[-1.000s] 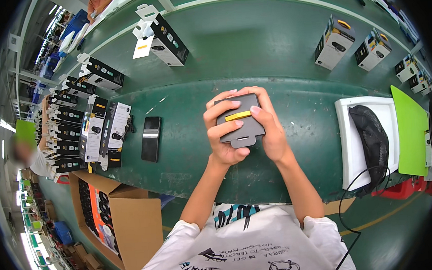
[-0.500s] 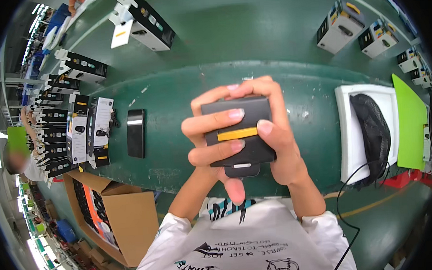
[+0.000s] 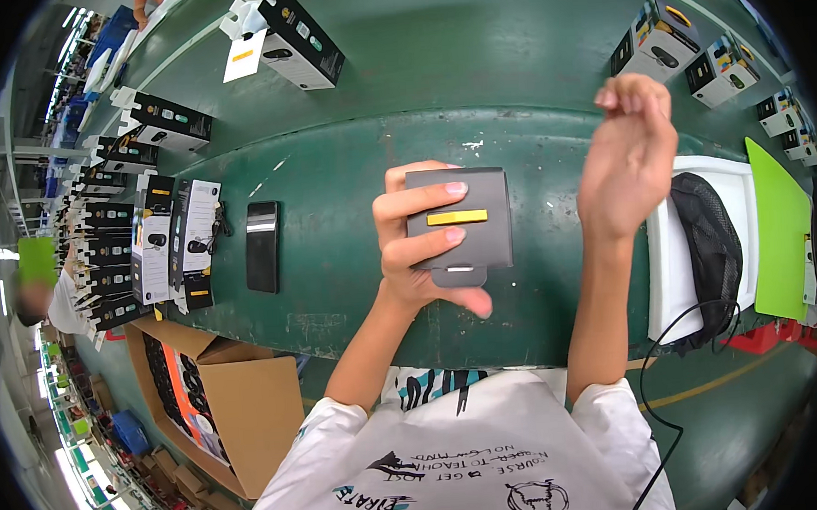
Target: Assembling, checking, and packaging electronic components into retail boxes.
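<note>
My left hand grips a small dark grey box with a yellow stripe across its face. Two fingers lie over the front of the box, and the thumb is stretched out below it. A tab with a pale slot hangs from its lower edge. My right hand is raised at the right, apart from the box, with the palm showing and nothing visible in it. Its fingers are loosely bent at the tips.
On the left lie a black phone and rows of black-and-white retail boxes. An open carton stands below. To the right are a white foam tray, a black mesh pouch and a green board. More boxes stand farther back.
My right hand has let go of the grey box and moved up to the right. The left hand keeps the box and has shifted slightly up and right.
</note>
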